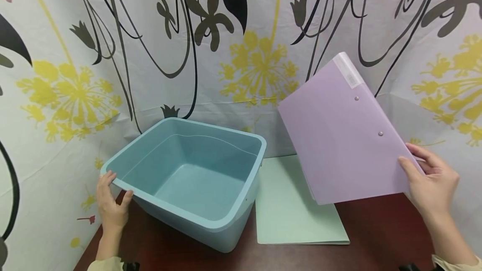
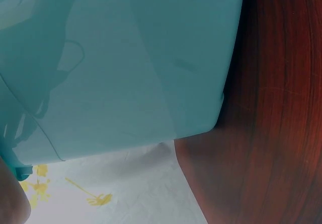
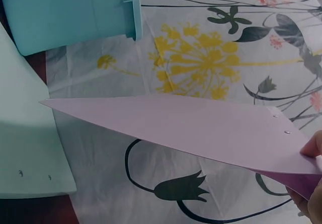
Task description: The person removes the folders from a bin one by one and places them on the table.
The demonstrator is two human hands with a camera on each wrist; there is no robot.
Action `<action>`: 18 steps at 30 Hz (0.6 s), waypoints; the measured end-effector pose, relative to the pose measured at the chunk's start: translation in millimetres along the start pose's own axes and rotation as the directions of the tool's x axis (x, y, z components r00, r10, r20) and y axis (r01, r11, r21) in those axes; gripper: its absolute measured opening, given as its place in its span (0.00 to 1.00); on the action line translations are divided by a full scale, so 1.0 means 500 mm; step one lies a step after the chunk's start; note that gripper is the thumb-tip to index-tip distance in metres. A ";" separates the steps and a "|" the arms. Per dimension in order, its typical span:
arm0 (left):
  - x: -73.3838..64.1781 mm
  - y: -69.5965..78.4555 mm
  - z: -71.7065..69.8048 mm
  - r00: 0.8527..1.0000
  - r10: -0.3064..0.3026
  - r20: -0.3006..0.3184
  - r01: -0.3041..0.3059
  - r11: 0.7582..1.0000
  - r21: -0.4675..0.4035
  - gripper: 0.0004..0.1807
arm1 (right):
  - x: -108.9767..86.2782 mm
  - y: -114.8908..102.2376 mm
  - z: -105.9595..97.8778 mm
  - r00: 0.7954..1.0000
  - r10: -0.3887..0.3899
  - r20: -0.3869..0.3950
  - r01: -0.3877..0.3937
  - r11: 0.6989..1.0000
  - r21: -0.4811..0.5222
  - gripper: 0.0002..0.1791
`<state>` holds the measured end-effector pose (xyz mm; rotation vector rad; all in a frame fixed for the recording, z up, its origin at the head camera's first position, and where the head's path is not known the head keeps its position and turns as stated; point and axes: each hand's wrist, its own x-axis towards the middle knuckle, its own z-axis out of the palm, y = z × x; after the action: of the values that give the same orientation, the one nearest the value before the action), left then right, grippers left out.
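My right hand (image 1: 434,179) pinches a lilac file folder (image 1: 335,137) by its lower right edge, thumb on the front cover. The folder hangs tilted in the air, with a clear label strip at its top corner and two metal rivets along the spine. Under it, a pale green folder (image 1: 297,221) lies flat on the table. My left hand (image 1: 112,204) grips the near left rim of a blue plastic tub (image 1: 222,223), fingers over the edge. The inside of the tub shows a bare bottom. In the left wrist view, the tub's outer wall (image 2: 126,83) fills most of the picture.
The dark red-brown table (image 1: 180,254) carries the tub and the green folder side by side. Behind and on both sides hangs a white cloth (image 1: 143,91) printed with grey, yellow and red flowers, close to the tub's far side.
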<state>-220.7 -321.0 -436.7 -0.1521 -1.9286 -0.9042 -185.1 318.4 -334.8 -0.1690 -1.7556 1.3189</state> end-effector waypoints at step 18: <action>-0.001 0.005 -0.005 1.000 -0.004 0.014 0.004 1.000 -0.002 0.44 | -0.014 0.048 -0.064 0.945 0.326 0.015 -0.325 0.935 0.145 0.20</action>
<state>-217.8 -320.7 -435.1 -0.1560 -1.9414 -0.9102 -167.3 346.7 -357.8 -0.3975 -1.6631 1.6758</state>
